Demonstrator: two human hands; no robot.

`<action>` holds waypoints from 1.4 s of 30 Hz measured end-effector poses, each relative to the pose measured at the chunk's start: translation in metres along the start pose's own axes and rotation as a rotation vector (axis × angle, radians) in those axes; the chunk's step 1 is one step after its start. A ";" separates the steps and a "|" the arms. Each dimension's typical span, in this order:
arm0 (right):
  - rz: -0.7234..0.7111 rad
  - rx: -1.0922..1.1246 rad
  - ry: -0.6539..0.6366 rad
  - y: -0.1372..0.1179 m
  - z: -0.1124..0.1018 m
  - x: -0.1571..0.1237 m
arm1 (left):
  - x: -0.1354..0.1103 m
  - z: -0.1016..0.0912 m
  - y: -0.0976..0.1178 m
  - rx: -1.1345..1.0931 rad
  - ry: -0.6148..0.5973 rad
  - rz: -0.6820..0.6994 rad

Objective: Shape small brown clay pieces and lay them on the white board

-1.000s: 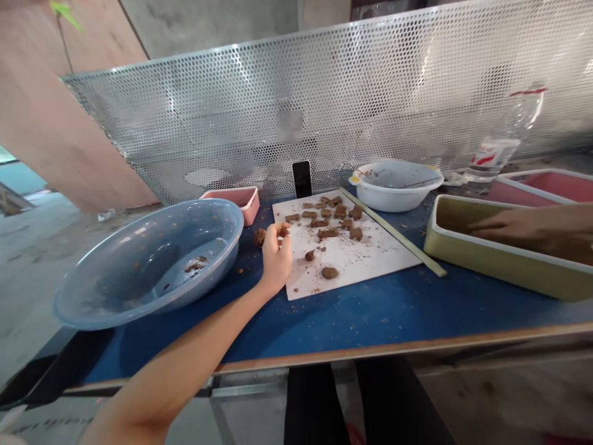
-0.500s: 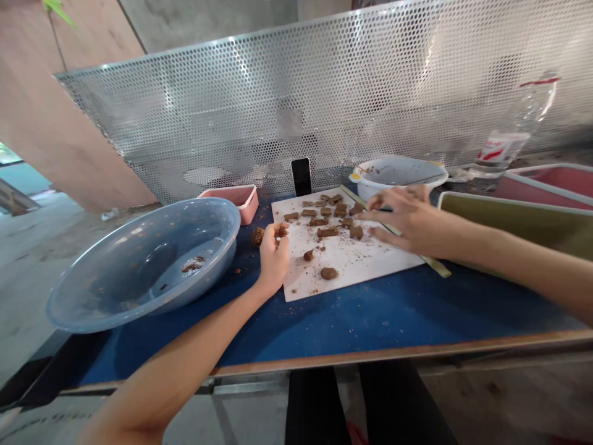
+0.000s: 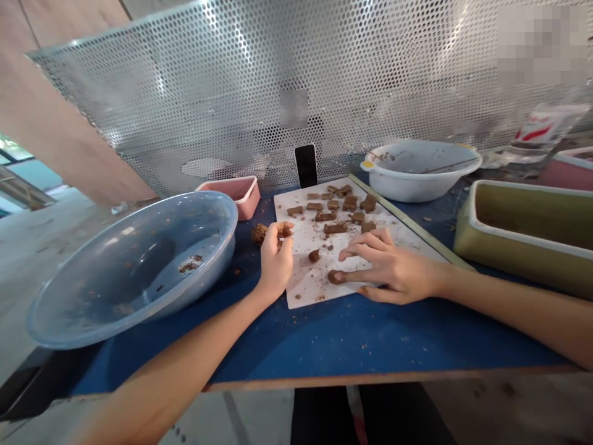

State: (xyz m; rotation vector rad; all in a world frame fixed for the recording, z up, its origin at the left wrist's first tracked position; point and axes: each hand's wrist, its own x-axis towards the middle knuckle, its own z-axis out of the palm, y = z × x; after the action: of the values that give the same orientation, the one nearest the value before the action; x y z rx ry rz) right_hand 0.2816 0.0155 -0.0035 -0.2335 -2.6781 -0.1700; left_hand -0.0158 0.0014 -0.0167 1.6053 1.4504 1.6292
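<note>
My right hand is over the front right of a white board, fingers apart. One fingertip touches a small rounded lump of brown clay. A smaller pointed clay bit lies just beyond it. At the board's left edge my left hand hangs with curled fingers, the thumb apart from them; its inner side is partly hidden. A rough clay clump sits on the table beside it. Several small shaped clay pieces lie on the far half of the board among crumbs.
A large blue basin stands on the left, a small pink tray behind it. A phone leans against the perforated metal panel. On the right are a flat strip, a white basin, an olive planter box and a bottle.
My right hand has come down and towards me from the board's far right side, onto the rounded clay lump. My left hand stays nearly in place. The view has shifted slightly.
</note>
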 end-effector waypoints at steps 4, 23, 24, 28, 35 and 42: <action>0.004 -0.022 -0.036 0.001 0.001 0.002 | 0.000 -0.001 0.001 -0.009 0.004 -0.012; -0.053 -0.014 -0.017 0.006 0.005 0.001 | 0.000 0.000 0.001 -0.035 0.006 0.005; -0.061 0.000 -0.030 0.006 0.005 0.001 | 0.000 0.000 0.001 -0.034 0.007 0.009; -0.037 -0.016 -0.028 0.005 0.004 0.002 | 0.002 0.000 -0.001 -0.027 0.009 0.021; -0.039 0.018 -0.024 0.004 0.005 0.003 | 0.003 0.000 0.000 -0.031 0.016 0.019; -0.050 0.043 -0.002 0.007 0.002 0.002 | 0.003 0.000 0.001 -0.046 0.021 0.015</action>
State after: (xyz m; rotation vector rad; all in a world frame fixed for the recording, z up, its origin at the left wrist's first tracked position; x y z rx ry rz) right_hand 0.2803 0.0225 -0.0042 -0.1534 -2.6882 -0.1280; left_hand -0.0157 0.0037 -0.0142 1.5822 1.4044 1.6807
